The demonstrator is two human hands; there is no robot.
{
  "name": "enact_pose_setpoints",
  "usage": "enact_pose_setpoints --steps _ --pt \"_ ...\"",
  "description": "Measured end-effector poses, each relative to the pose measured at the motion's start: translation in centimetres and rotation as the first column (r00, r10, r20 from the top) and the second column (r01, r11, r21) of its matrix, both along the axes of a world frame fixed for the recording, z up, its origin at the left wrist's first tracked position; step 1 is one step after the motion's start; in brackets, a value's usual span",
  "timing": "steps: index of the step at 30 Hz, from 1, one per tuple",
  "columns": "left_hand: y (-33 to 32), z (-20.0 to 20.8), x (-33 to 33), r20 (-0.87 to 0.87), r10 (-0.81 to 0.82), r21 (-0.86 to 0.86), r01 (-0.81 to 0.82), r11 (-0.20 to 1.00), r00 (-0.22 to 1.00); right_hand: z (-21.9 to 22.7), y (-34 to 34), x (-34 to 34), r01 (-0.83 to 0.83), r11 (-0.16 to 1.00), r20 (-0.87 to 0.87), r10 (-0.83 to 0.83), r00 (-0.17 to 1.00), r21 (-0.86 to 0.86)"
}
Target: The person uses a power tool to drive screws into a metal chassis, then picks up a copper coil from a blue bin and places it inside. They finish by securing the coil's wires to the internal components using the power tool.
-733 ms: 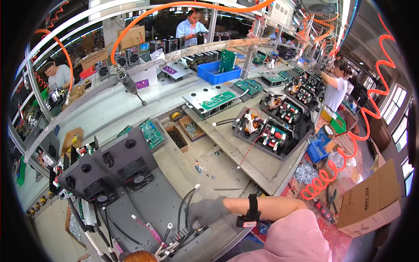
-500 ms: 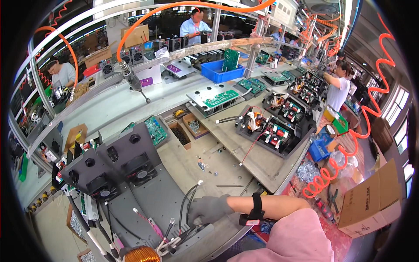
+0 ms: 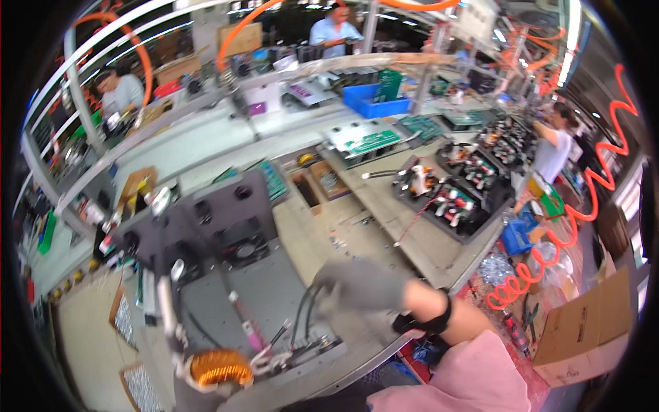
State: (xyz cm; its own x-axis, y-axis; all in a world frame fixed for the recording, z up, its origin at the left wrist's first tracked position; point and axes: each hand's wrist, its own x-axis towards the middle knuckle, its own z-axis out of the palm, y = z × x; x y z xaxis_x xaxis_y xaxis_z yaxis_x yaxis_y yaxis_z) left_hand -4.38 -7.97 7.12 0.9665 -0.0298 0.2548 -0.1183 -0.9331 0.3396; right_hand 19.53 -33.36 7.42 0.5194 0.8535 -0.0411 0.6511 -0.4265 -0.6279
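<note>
At the lower edge, a copper-wound coil (image 3: 221, 367) with thick white and black leads sits over a grey gloved shape, my left hand (image 3: 209, 397), which grips it from below; its fingers are mostly hidden. My right hand (image 3: 364, 285), in a grey glove and smeared by motion, pinches the ends of two black cables (image 3: 302, 312). These cables rise from the near right edge of a dark grey metal chassis (image 3: 268, 288). Two black fans (image 3: 246, 248) are mounted on its upright panel. Beside the coil, a pink-sleeved lead (image 3: 250, 329) lies on the chassis floor.
Assembled units in black housings (image 3: 453, 206) stand on a board at right. Small parts boxes (image 3: 329, 182) and a blue bin (image 3: 374, 103) are farther back. A coiled orange hose (image 3: 528, 271) hangs at right beside a cardboard box (image 3: 583, 329). Co-workers (image 3: 552, 147) are around the benches.
The view has shifted, moving the bench rightward in the picture. The coil has come up from the lower edge with my left hand under it. My right hand has risen to the cable ends.
</note>
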Motion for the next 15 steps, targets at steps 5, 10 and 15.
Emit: enact_pose_setpoints --steps 5,10,15 --pt "-2.4 5.9 9.0 -0.182 -0.02 -0.697 -0.114 0.708 0.983 6.7 -0.7 0.0 -0.056 0.85 0.13 -0.015 0.991 0.524" --pt "-7.1 9.4 14.8 -0.208 -0.334 -0.393 0.234 0.889 0.919 0.3 0.0 1.7 -0.317 0.805 -0.182 0.456 0.871 0.502" --pt "-6.3 8.7 16.2 -0.063 -0.565 -0.611 0.416 0.673 0.823 -9.4 -6.2 1.9 0.384 0.856 -0.917 0.221 0.333 0.346"
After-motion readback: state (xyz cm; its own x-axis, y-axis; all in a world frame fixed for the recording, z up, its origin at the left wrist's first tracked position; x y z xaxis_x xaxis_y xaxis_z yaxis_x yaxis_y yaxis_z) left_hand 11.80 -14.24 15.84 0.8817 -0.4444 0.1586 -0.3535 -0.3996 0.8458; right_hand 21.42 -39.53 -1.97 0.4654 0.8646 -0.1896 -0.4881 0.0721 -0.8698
